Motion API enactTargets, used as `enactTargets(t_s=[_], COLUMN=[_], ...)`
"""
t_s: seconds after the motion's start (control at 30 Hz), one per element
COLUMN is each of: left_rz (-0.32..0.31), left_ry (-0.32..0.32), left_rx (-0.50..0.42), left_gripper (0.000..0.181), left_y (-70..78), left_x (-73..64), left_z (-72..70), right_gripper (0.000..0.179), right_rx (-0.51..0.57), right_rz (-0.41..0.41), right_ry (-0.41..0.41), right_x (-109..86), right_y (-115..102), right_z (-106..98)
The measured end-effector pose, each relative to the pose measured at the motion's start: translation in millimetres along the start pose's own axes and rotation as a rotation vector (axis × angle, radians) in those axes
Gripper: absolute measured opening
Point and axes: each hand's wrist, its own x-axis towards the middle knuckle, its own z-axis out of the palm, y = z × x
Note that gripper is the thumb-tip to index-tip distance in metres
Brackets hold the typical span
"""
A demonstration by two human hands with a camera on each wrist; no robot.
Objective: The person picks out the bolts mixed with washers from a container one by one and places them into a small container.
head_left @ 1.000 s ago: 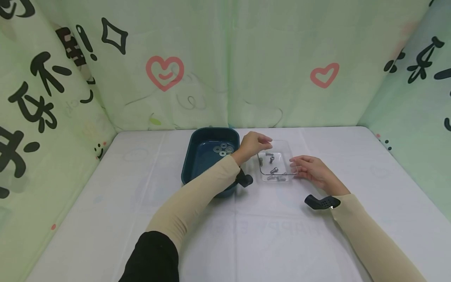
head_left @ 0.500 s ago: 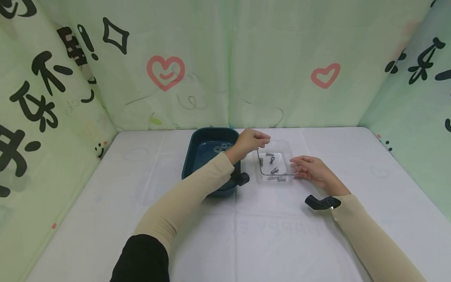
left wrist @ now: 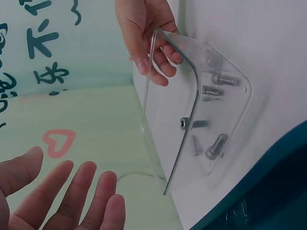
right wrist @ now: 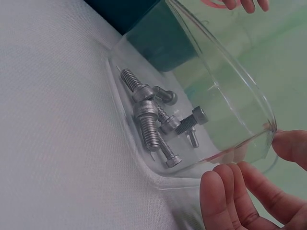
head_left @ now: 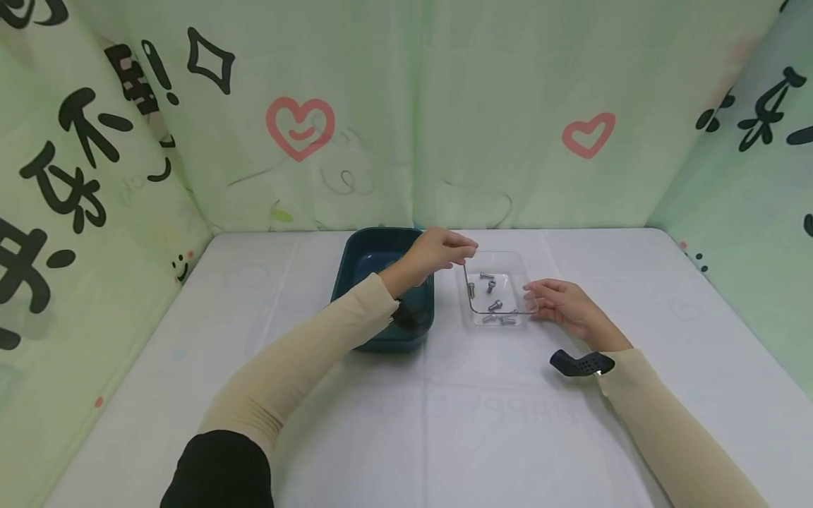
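Note:
My left hand, its fingers extended and apart, is over the right side of a dark teal tray. Nothing shows between those fingers in the left wrist view, where the hand is apart from the box. To the tray's right stands a clear plastic box with several socket-head screws lying loose on its bottom. My right hand holds the box at its right side, thumb by the rim corner and fingertips against the outer wall. The left forearm hides most of the tray's inside.
A white cloth covers the table. Behind it hangs a pale green printed curtain, with more curtain along both sides. Black wrist cameras sit on both sleeves; the right one is close to the table.
My left hand has moved left, from over the clear box to over the teal tray's right edge. The washers seen in the tray earlier are now covered by the arm. The right hand stays put.

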Motion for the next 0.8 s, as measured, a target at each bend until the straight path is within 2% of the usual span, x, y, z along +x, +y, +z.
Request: enactTargets(t_s=[0.23,0.5,0.8], left_rz=[0.014,0.012,0.122], left_ry=[0.012,0.066,0.191], left_rx=[0.03,0.046,0.129], left_gripper=[0.036,0.033,0.031], left_y=[-2.5,-12.7,-24.2], left_x=[-16.9,-33.1,-55.2], left_z=[-16.9,-30.2,-38.9], right_gripper=[0.014,0.018,0.054], right_rx=[-0.009,-0.04,-0.178], right_rz=[-0.002,0.005,0.022], right_ry=[-0.003,0.007,0.065], right_x=[0.6,2.2,0.2], right_y=[-1,-3,-5], right_z=[1,0,-3])
